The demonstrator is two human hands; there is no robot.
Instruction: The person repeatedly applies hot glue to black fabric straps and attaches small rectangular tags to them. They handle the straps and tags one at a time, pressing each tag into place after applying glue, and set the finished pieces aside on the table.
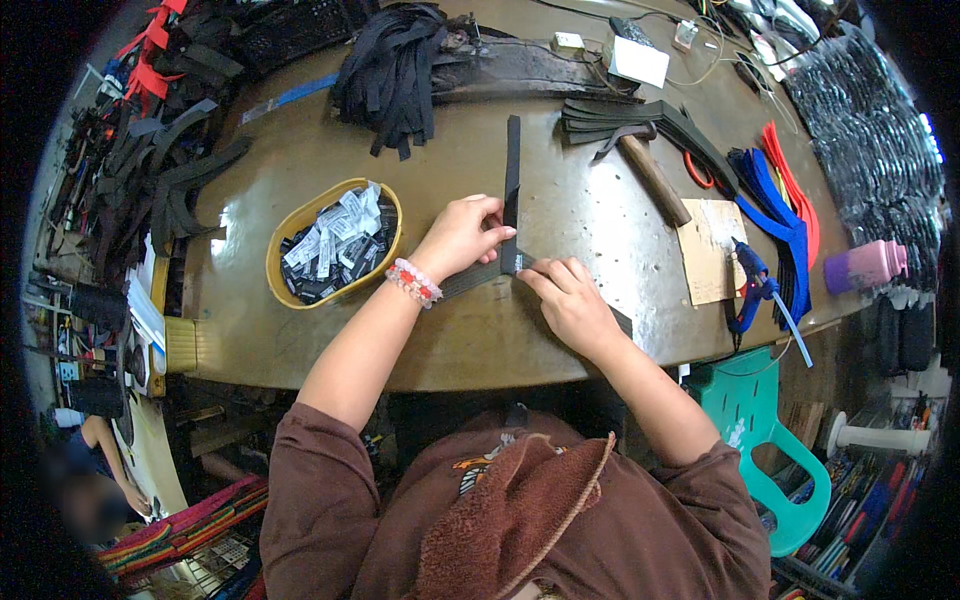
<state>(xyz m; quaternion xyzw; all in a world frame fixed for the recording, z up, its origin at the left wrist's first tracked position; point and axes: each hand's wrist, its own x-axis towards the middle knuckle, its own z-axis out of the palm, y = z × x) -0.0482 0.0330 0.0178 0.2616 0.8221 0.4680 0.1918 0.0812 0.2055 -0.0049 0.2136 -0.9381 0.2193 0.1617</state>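
Note:
A narrow black strap stretches away from me across the middle of the table. My left hand, with a beaded bracelet on its wrist, pinches the strap's edge between thumb and fingers. At the near end of that length is a small dark label with pale marks. The curled fingers of my right hand close on the strap beside this label; its fingertips are partly hidden. More dark strap slants out below my left hand, and another dark end shows past my right wrist.
Left of my hands sits a yellow oval basket of small labels. To the right lie a hammer, cardboard, a blue glue gun and blue straps. Black straps are heaped behind. A green stool stands right.

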